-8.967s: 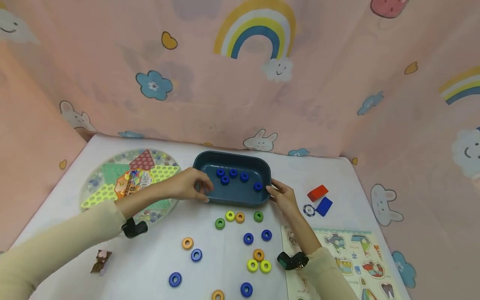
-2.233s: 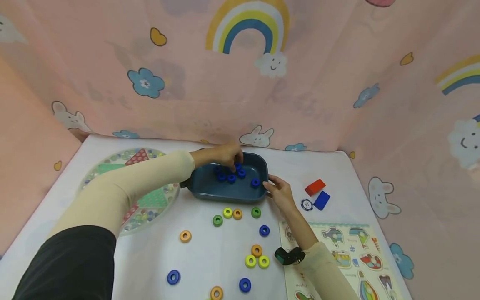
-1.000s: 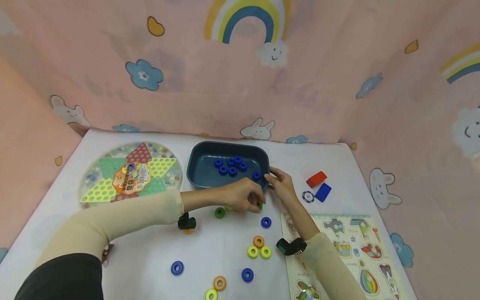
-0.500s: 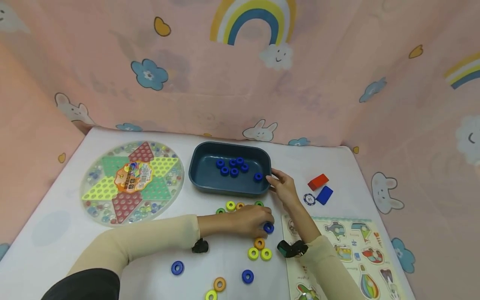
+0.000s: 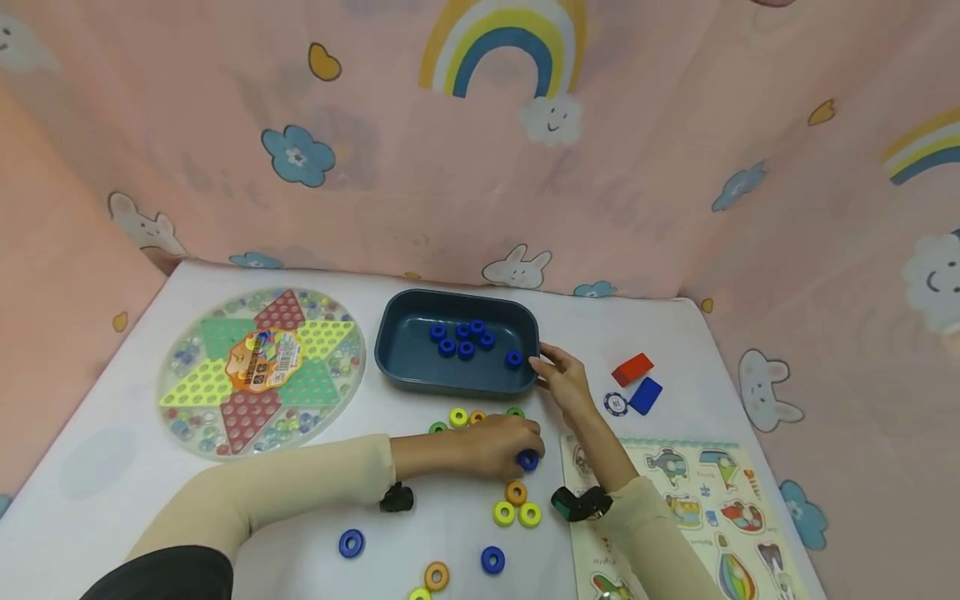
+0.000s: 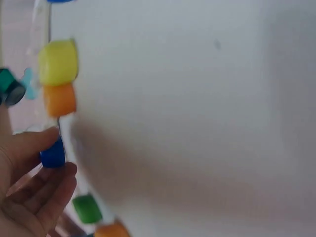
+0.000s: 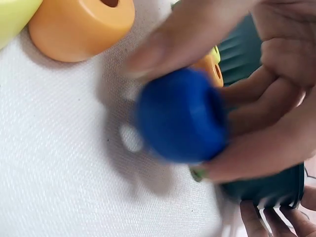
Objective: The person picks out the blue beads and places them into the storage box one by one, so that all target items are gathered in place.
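Observation:
My left hand point(image 5: 491, 446) pinches a blue ring point(image 5: 527, 459) between thumb and fingers. In the right wrist view that blue ring point(image 7: 180, 116) is close up and slightly blurred, with a shadow on the white cloth beside it. At its right end, a dark teal tray point(image 5: 408, 382) is gripped by my right hand point(image 5: 567, 387), thumb at the rim. Several blue rings point(image 5: 467, 350) lie inside the tray. Yellow point(image 5: 458, 417), orange and green rings sit just in front of it, partly behind my left hand. An orange ring point(image 5: 515, 492) touches two yellow rings point(image 5: 503, 513) nearby.
Loose blue rings point(image 5: 351, 543) and an orange ring point(image 5: 437, 575) lie toward the front. A round marble board point(image 5: 225, 333) stands left. To the right are a red block point(image 5: 632, 369), a blue block point(image 5: 646, 396), a chip point(image 5: 616, 404) and a picture puzzle board point(image 5: 637, 467).
Blue rings from the table have gone into the tray. My left hand has left the tray, passed toward the front and taken hold of another blue ring. The right hand stays at the tray.

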Available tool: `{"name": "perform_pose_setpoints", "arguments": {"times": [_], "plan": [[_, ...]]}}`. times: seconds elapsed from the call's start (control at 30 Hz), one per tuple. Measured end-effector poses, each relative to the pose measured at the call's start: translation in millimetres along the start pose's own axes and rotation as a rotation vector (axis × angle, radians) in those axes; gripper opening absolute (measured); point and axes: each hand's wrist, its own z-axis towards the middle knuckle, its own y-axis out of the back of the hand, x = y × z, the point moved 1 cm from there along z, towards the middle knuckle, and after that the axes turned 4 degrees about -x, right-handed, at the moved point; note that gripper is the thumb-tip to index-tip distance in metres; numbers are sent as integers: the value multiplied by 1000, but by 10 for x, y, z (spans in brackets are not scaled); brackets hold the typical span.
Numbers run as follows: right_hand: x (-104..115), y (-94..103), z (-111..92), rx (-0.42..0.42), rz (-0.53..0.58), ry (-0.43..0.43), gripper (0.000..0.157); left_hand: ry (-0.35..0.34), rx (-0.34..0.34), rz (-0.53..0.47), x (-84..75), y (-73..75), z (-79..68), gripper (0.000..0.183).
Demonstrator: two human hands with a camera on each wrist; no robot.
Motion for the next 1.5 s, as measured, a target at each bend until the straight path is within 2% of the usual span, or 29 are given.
{"name": "perform_pose_setpoints", "arguments": {"times": [0.13, 0.27, 0.37, 0.47, 0.6, 0.73, 0.9, 1.07, 1.23, 1.37, 1.5], "plan": [[-108, 20, 11, -8, -13, 9, 39, -20, -41, -88, 47, 158, -50, 28], [-96, 24, 4, -11, -14, -2, 39, -37, -78, -196, 149, 395, -72, 29], [-71, 8, 13, -1, -13, -1, 40, 5, -102, -278, 263, 598, -131, 30], [-56, 3, 25, 1, -11, -14, 41, 78, -122, -308, 405, 822, -204, 31], [-52, 19, 24, -25, -10, -51, 40, 168, -145, -274, 648, 1089, -254, 32], [-48, 21, 19, -26, -11, -62, 40, 235, -152, -231, 883, 1265, -267, 33], [-49, 6, 39, -30, -31, -59, 40, 264, -137, -189, 1061, 1373, -254, 33], [-64, 5, 51, -34, -33, -62, 40, 292, -93, -183, 1162, 1394, -205, 32], [-61, 6, 39, -33, -25, -53, 40, 281, -34, -174, 1240, 1444, -127, 33], [-49, 5, 33, -24, -22, -38, 40, 267, 13, -119, 1303, 1525, -58, 33], [-36, 6, 34, -18, -19, -35, 40, 294, 68, -55, 1367, 1594, 4, 33]]}}
